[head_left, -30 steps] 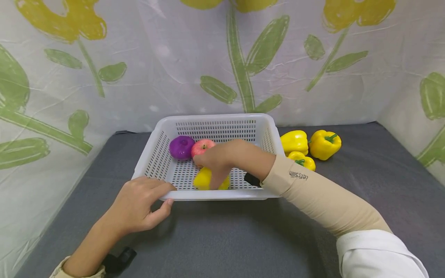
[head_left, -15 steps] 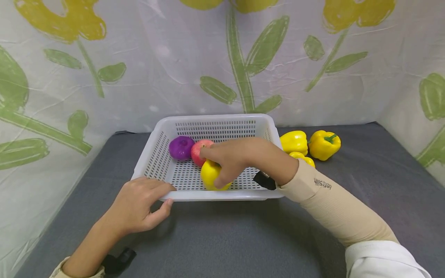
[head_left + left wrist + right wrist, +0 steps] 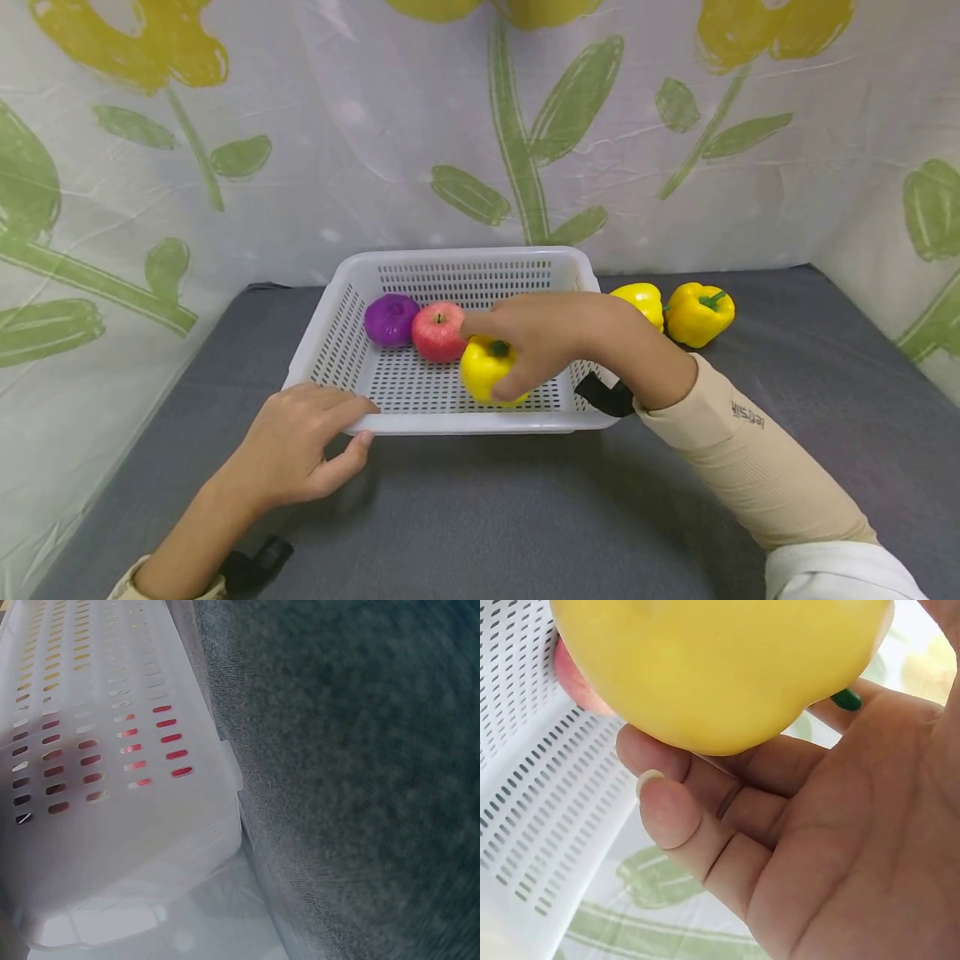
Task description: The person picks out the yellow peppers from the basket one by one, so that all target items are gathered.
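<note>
My right hand (image 3: 551,337) holds a yellow bell pepper (image 3: 483,375) by its sides, over the right half of a white slotted plastic basket (image 3: 457,423). The pepper's green stem shows between the fingers. In the right wrist view the fingers curl at the pepper (image 3: 720,667), and its stem pokes out beside the palm. My left hand (image 3: 300,446) grips the basket's near left corner, fingers over the rim and thumb along the outside. Inside the basket, a red apple (image 3: 437,333) lies against a purple onion (image 3: 392,320).
Right of the basket, two yellow bell peppers, one nearer (image 3: 640,302) and one farther right (image 3: 700,314), lie on the dark grey cloth (image 3: 480,517). A flower-printed curtain (image 3: 315,192) hangs close behind the basket.
My right hand has drawn the yellow bell pepper rightward, away from the apple, turning its stem into view. The forearm now covers the front pepper outside. My left hand stays put.
</note>
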Available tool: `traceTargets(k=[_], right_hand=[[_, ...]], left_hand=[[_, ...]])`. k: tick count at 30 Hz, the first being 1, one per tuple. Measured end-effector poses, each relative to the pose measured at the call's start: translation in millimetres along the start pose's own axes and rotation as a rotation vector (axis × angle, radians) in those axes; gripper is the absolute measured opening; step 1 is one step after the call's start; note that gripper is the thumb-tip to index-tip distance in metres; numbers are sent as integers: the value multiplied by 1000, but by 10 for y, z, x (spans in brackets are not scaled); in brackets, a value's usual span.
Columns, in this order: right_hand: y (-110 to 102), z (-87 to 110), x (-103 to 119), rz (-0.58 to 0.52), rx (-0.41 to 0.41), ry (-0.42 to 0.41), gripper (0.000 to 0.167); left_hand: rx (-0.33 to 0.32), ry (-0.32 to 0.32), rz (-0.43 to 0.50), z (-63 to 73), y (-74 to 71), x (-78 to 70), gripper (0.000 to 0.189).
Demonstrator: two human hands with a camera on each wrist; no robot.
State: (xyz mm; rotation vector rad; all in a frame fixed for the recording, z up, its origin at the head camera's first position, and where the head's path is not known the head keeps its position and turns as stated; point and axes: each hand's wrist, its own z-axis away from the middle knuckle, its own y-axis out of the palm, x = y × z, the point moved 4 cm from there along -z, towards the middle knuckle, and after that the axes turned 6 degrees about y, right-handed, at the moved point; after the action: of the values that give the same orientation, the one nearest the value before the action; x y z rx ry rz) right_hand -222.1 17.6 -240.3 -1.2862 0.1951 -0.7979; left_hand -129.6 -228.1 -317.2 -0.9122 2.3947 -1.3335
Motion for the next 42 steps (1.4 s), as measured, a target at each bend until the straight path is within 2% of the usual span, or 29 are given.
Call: traceTargets(k=[4, 10, 13, 20, 29, 36, 42], right_hand=[[1, 51, -27, -8, -34, -34, 37], [-14, 149, -68, -24, -77, -36, 48], [-31, 202, -96, -32, -97, -42, 48], [-37, 381, -208, -28, -147, 39, 60], [-66, 807, -367, -59, -315, 97, 56], [-65, 1208, -565, -140, -368, 137, 56], [-78, 1445, -659, -108, -411, 199, 57]], left_hand=[[3, -1, -1, 4, -1, 7, 18], [8, 0, 1, 13, 6, 10, 18], [5, 1, -1, 11, 6, 10, 17], [5, 1, -2, 8, -2, 11, 18], [4, 2, 2, 13, 3, 4, 18], [5, 4, 1, -1, -8, -3, 18], [12, 0, 1, 1, -9, -1, 18]])
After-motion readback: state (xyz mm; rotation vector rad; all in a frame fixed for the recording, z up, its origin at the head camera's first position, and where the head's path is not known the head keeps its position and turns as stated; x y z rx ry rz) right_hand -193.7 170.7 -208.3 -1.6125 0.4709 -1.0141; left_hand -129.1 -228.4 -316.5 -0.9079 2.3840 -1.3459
